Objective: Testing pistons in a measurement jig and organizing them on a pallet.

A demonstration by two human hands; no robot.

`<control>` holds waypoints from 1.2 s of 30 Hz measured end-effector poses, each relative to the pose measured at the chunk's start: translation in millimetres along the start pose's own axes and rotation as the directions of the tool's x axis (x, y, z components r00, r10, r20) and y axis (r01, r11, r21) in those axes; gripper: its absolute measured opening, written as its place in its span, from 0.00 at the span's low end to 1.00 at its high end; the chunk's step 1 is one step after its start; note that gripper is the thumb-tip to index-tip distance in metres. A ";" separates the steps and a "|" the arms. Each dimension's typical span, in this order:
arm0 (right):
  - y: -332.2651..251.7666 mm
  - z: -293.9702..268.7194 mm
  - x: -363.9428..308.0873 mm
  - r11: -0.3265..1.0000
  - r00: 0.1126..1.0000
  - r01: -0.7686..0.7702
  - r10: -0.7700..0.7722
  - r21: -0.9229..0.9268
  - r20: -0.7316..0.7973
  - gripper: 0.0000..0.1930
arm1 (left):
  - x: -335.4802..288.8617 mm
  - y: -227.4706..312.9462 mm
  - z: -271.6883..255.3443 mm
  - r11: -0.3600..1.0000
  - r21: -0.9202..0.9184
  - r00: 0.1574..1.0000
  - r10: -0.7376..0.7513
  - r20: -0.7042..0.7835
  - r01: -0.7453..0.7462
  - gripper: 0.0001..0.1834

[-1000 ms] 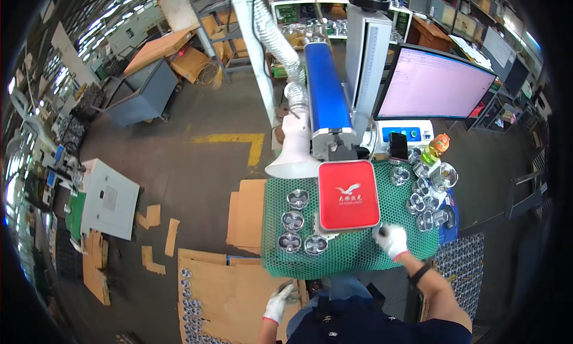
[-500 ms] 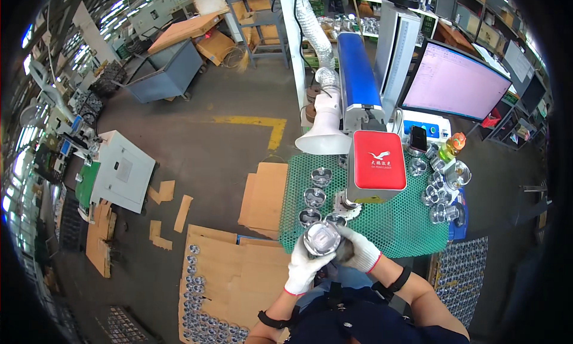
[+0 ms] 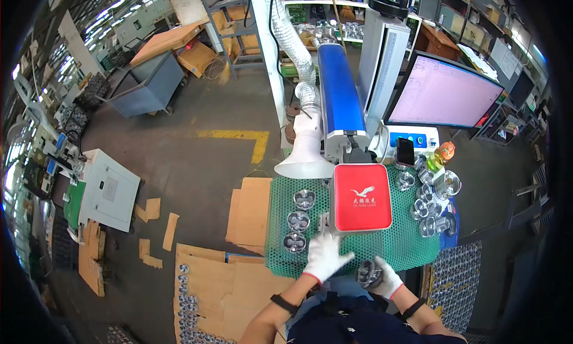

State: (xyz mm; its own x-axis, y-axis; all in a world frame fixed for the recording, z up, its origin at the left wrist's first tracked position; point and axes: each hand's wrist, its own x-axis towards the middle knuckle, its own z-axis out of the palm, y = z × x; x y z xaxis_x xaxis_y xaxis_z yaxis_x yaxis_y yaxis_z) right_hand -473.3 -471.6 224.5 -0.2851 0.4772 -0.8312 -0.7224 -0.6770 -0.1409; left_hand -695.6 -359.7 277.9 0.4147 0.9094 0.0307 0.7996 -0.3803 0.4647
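My left hand [image 3: 326, 258], in a white glove, reaches forward to the small metal fixture [image 3: 324, 220] beside the red-covered machine head [image 3: 362, 197]. Its thumb sticks out to the side and its fingers stretch forward; the fingertips are partly hidden against the fixture. Close to my body, my right hand [image 3: 390, 279], also gloved, is closed around a metal piston [image 3: 369, 273], whose hollow side seems to face up. Three pistons stand in a column on the green mesh mat [image 3: 406, 247] left of the head, one of them the nearest piston [image 3: 295, 242].
More pistons [image 3: 427, 227] crowd the mat's right side by a phone [image 3: 405, 151] and an orange-topped bottle [image 3: 443, 155]. A white suction hood [image 3: 305, 159] and a monitor [image 3: 444, 90] stand behind. Cardboard [image 3: 239, 284] with pistons lies at lower left; a piston-filled rack [image 3: 456, 278] at lower right.
My hands have parted: the left went forward to the fixture, while the right drew back to the right with a piston. The whole view has shifted a little.
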 end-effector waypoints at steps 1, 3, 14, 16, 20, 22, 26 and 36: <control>-5.4 8.3 -11.9 0.981 0.995 0.009 0.010 0.192 -0.097 0.22 | 21.4 -5.0 -4.1 0.998 -0.039 0.989 -0.041 0.144 0.047 0.35; -19.8 18.2 -16.0 0.994 0.996 0.027 -0.017 0.108 -0.086 0.21 | 48.1 -37.6 60.7 0.987 -0.158 0.999 0.014 0.029 -0.009 0.29; -66.8 47.2 141.0 0.110 0.659 0.682 -0.522 -0.723 0.542 0.30 | 38.6 -64.8 19.5 0.543 -0.800 0.918 -0.395 0.024 0.255 0.41; -67.6 57.5 158.3 -0.179 0.653 0.620 -0.422 -0.764 0.629 0.30 | -6.0 -64.3 -18.4 0.247 -0.946 0.915 -0.391 0.101 0.210 0.46; -56.3 74.0 174.1 0.384 0.704 0.710 -0.364 -0.591 0.610 0.24 | -112.8 -99.8 -5.9 0.096 -0.952 0.806 -0.560 0.191 0.292 0.46; -62.2 86.1 165.7 0.876 0.791 0.423 -0.234 -0.230 0.565 0.24 | -162.6 -115.6 6.7 0.090 -0.891 0.695 -0.662 0.279 0.444 0.45; -61.9 90.4 162.3 -0.127 0.707 0.605 -0.367 -0.786 0.604 0.32 | -249.1 -142.9 68.6 -0.254 -0.877 0.426 -0.796 0.429 0.408 0.45; -61.1 103.9 137.0 -0.117 0.802 0.518 -0.277 -0.847 0.529 0.27 | -262.5 -95.9 72.5 -0.106 -0.856 0.507 -0.766 0.395 0.506 0.46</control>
State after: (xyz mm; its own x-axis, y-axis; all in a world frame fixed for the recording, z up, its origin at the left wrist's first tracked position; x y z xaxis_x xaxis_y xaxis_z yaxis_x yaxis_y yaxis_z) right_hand -533.7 -306.7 175.1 -0.3620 0.8667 -0.3432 0.4702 -0.1481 -0.8700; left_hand -849.7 -574.1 161.1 -0.2308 0.6864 -0.6896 -0.2462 0.6444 0.7239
